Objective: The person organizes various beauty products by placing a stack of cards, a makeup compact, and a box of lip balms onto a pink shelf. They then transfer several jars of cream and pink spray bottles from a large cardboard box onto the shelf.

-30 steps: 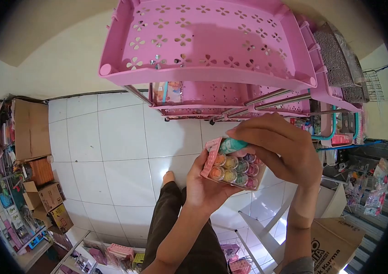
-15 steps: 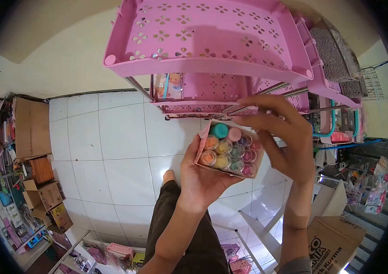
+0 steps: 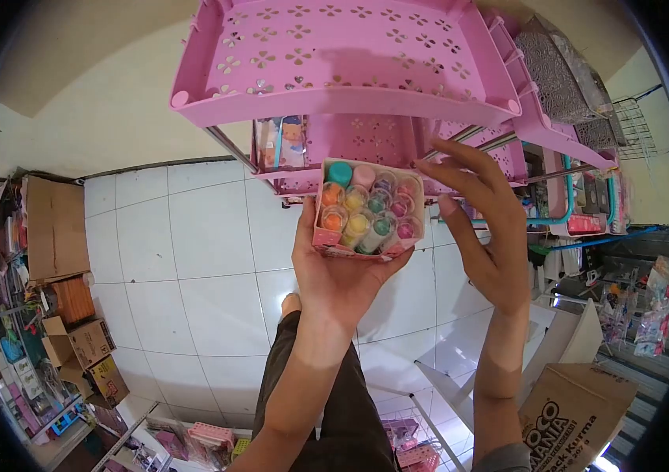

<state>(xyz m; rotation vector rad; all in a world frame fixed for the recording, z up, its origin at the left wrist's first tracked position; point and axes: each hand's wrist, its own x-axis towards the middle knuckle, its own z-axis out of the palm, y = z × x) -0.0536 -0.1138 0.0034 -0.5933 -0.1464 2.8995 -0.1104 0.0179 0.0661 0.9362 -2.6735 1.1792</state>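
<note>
A: Changed since a second ago?

B: Lifted higher and farther out, the box of tubes (image 3: pixel 366 208), now just in front of the lower tiers of the pink rack (image 3: pixel 350 102). No longer pinching the teal-capped tube (image 3: pixel 340 173) with the right hand (image 3: pixel 488 236); pulled off to the right side of the box instead.

A: Meaning what for the work in hand?

B: Probably done with seating that tube: standing level with its neighbours in the far left corner. Box resting on one hand alone.

A: State of the hands?

B: Left hand (image 3: pixel 342 275) cupped under the box from the near side, thumb up its left wall, fingers wrapped round the right. Right hand spread wide, fingers loose, holding nothing, just beside the box.

A: Counts?

B: Twelve tubes, three rows of four: orange and yellow toward the left, greens and pinks toward the right. One box. Three rack tiers countable, maybe more behind. One cardboard carton (image 3: pixel 578 421) near right, over white floor tiles (image 3: pixel 193 236).
</note>
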